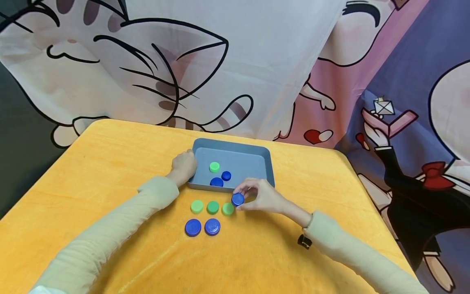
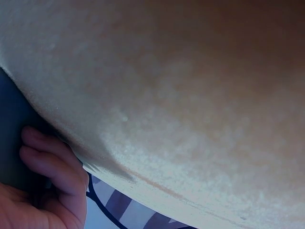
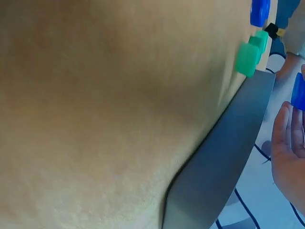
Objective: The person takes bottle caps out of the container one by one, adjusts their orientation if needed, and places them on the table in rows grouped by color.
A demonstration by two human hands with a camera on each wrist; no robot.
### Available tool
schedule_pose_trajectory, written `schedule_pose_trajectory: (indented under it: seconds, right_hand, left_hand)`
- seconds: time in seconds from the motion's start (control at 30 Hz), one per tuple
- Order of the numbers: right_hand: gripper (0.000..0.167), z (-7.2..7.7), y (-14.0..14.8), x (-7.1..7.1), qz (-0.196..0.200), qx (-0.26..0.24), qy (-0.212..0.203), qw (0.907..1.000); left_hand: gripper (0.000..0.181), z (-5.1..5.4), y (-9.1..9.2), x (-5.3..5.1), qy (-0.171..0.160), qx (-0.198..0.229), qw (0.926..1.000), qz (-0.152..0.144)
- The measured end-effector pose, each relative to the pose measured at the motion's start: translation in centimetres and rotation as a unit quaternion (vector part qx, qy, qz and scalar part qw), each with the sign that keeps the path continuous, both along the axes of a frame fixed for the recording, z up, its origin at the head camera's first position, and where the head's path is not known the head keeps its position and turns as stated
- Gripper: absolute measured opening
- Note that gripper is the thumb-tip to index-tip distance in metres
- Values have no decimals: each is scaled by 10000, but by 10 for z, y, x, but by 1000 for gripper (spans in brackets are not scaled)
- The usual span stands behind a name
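My right hand (image 1: 262,196) pinches a blue bottle cap (image 1: 238,199) between thumb and fingers, above the tray's near edge. The right wrist view shows that blue cap (image 3: 299,91) at the fingertips. My left hand (image 1: 184,166) grips the left side of a grey-blue tray (image 1: 242,153); its curled fingers (image 2: 57,167) appear against the dark tray wall in the left wrist view. Inside the tray lie a light green cap (image 1: 214,166), a small dark blue cap (image 1: 226,176) and a larger blue cap (image 1: 216,182), partly hidden by the near wall.
In front of the tray, a light green cap (image 1: 196,206), a darker green cap (image 1: 212,207) and another green cap (image 1: 227,209) form a row. Nearer lie two blue caps, left (image 1: 192,227) and right (image 1: 212,226). A yellow cloth (image 1: 139,151) covers the table; cartoon curtains (image 1: 279,61) hang behind.
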State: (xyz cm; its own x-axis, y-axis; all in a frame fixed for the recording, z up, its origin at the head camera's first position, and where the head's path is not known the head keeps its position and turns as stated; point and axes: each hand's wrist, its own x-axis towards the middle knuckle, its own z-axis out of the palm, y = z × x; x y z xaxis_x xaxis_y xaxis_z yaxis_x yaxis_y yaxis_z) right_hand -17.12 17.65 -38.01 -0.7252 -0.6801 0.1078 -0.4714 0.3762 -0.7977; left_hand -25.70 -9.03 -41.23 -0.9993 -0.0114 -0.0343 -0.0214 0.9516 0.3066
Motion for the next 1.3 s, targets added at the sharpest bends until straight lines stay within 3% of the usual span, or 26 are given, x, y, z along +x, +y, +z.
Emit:
schedule_pose_trajectory:
  seconds: [0.3, 0.63, 0.87, 1.3]
  right_hand:
    - [36, -12, 1, 16, 237, 538, -230, 9980]
    - [34, -17, -6, 34, 450, 1268, 153, 9908]
    - [33, -20, -13, 40, 475, 1505, 195, 9873]
    - [34, -23, -19, 41, 602, 1486, 291, 9866]
  left_hand:
    - [29, 2, 0, 0, -66, 3, 10000, -10]
    - [29, 1, -1, -1, -118, -9, 9999, -3]
    - [29, 1, 0, 0, -112, -14, 9999, 3]
    - [29, 1, -1, 0, -72, 19, 10000, -20]
